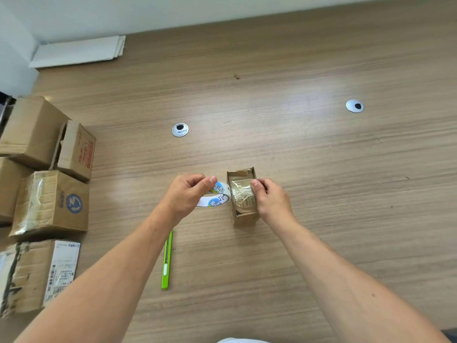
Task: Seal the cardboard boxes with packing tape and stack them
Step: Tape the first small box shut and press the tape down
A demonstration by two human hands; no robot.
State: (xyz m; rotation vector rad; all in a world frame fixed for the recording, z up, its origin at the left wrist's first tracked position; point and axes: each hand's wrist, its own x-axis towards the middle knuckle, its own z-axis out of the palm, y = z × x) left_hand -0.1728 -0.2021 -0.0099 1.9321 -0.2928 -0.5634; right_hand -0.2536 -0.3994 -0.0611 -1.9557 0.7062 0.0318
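Mid-bench (296,144), the left hand (184,194) grips the packing tape roll (214,195), fingers curled round it; the right hand (270,198) pinches the small cardboard box (243,194). The box looks light, thin-walled, crushable; best held by its sides.

Seemingly "高透" in blue on the tape roll (216,198); carton (79,152) print illegible.

brown box (243,196), green cutter (167,261), perhaps blue-white tape (216,195)

L hand (184,194) hides half the tape roll (214,202); left boxes (10,186) cut by frame edge.
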